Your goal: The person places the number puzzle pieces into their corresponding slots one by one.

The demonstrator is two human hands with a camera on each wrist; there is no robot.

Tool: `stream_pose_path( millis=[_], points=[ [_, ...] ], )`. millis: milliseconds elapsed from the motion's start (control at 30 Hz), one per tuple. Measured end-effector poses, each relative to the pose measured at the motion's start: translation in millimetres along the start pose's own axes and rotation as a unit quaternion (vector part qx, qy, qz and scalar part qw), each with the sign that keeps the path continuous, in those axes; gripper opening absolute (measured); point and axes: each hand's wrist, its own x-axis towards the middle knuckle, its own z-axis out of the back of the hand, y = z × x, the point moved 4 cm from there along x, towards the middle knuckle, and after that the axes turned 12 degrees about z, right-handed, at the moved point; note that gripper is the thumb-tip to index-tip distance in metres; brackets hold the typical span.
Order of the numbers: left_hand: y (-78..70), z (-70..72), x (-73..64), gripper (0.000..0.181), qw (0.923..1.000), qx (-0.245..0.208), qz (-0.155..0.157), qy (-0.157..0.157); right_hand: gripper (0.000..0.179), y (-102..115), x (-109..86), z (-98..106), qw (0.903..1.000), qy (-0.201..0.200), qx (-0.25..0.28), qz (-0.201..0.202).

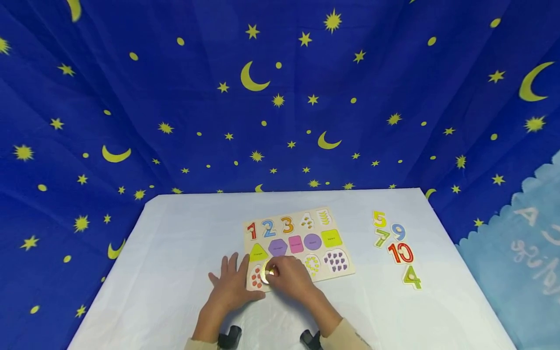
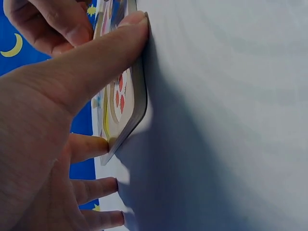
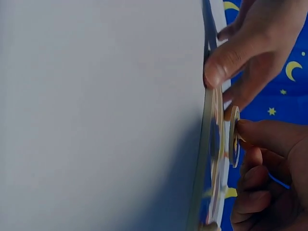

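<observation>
A wooden number puzzle board lies on the white table, with the pieces 1, 2 and 3 in its top row. My left hand spreads its fingers at the board's near left corner. In the left wrist view its thumb presses along the board's edge and the index finger touches its side. Over the lower left of the board, my right hand pinches a small flat puzzle piece by its knob. That piece stands just above the board's face; which number it is, I cannot tell.
To the right of the board lie loose number pieces: 5, 9, 7, 10 and 4. A blue curtain with yellow moons and stars hangs behind the table.
</observation>
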Motion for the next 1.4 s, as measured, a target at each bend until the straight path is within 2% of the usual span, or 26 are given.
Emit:
stream_pose_path(
  millis=[233, 533, 733, 900, 1300, 1400],
  points=[
    [1.0, 0.4, -1.2, 0.113, 1.0000, 0.004, 0.001, -0.002, 0.007, 7, 5.1, -14, 0.9996, 0.027, 0.000, 0.009],
    [-0.9, -2.8, -0.4, 0.112, 1.0000, 0.006, 0.000, 0.000, 0.012, 14, 10.6, -23, 0.9978, 0.065, -0.004, -0.005],
    [-2.3, -2.5, -1.5, 0.111, 1.0000, 0.005, -0.003, -0.006, 0.012, 16, 12.3, -24, 0.9970, 0.075, -0.019, 0.002],
    [-2.9, -0.1, -2.8, 0.111, 1.0000, 0.005, -0.001, -0.005, 0.011, 15, 12.2, -24, 0.9959, 0.085, -0.029, -0.007],
    [-2.9, 0.9, -3.5, 0.111, 0.9999, 0.013, 0.004, 0.001, 0.019, 14, 9.8, -25, 0.9939, 0.105, -0.012, -0.032],
    [-2.0, 1.8, -2.9, 0.112, 0.9999, 0.015, 0.000, -0.004, 0.023, 13, 8.9, -20, 0.9947, 0.094, -0.010, -0.040]
  ],
)
